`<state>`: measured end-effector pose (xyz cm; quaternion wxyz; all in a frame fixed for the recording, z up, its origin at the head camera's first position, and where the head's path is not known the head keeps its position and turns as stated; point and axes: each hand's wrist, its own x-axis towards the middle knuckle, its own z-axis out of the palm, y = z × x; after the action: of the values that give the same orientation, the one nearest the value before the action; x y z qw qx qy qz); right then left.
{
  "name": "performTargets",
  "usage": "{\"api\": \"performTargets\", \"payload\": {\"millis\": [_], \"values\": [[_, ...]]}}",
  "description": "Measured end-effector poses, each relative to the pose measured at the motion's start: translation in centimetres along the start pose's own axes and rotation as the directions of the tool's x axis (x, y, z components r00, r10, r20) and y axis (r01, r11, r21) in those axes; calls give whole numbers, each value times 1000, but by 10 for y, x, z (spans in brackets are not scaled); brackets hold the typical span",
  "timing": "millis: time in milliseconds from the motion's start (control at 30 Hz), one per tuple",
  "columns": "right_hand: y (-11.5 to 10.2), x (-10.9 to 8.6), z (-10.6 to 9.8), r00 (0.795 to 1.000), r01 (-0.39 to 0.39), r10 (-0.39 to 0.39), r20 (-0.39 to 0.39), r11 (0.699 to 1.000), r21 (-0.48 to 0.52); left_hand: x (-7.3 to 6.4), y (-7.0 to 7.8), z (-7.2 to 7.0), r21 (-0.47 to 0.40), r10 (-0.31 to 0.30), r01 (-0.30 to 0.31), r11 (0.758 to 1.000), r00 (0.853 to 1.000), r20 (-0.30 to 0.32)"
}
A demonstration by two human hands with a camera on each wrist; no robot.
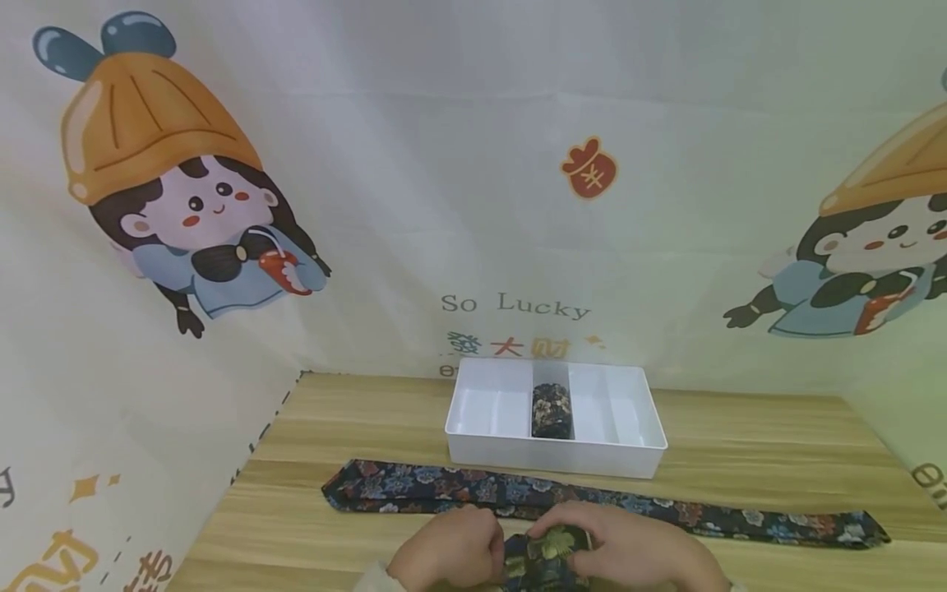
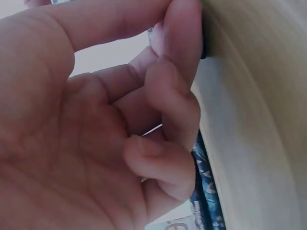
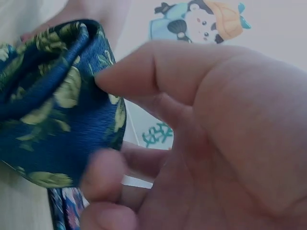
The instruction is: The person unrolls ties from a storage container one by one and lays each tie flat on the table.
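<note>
At the near table edge both hands hold a dark blue tie with gold leaf print (image 1: 551, 552), partly rolled into a bundle. My left hand (image 1: 451, 549) grips its left side with curled fingers (image 2: 165, 143). My right hand (image 1: 629, 547) pinches the roll (image 3: 53, 120) between thumb and fingers. A second tie, dark with a floral print (image 1: 473, 489), lies stretched flat across the table just beyond the hands. A white divided tray (image 1: 629, 460) stands behind it, with a rolled dark tie (image 1: 551, 409) in its narrow middle compartment.
The wooden table (image 1: 740, 460) is enclosed by a cartoon-printed cloth backdrop (image 1: 473, 205) at the back and both sides. The tray's left and right compartments hold nothing. The flat tie's narrow end (image 1: 858, 526) reaches toward the right side.
</note>
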<state>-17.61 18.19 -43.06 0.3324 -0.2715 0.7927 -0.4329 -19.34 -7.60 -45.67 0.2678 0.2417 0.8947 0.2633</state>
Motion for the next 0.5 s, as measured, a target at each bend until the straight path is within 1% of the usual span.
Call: {"api": "performTargets", "payload": {"millis": [67,167,267,333,433,500], "values": [[2,-4,-4,1000,7,-7,-11,1000,21,2,-2,0,-13,4,-4,1000,1000,7],[6,-8,-5,999,-1,3,-38,999,51,3,-7,2,-66,0,2,998,1000,24],[10,-9,-2,996,-13,19,-84,998,61,4,-12,1,-152,-19,28,988,998,57],[12,-10,0,992,-33,40,-116,998,61,4,-14,0,-196,-21,36,980,997,78],[14,-12,-1,985,-79,88,-151,995,60,4,-14,-3,-225,-9,30,974,996,94],[15,-15,-4,979,-110,117,-168,993,50,4,-14,-4,-217,-1,21,976,996,94]]}}
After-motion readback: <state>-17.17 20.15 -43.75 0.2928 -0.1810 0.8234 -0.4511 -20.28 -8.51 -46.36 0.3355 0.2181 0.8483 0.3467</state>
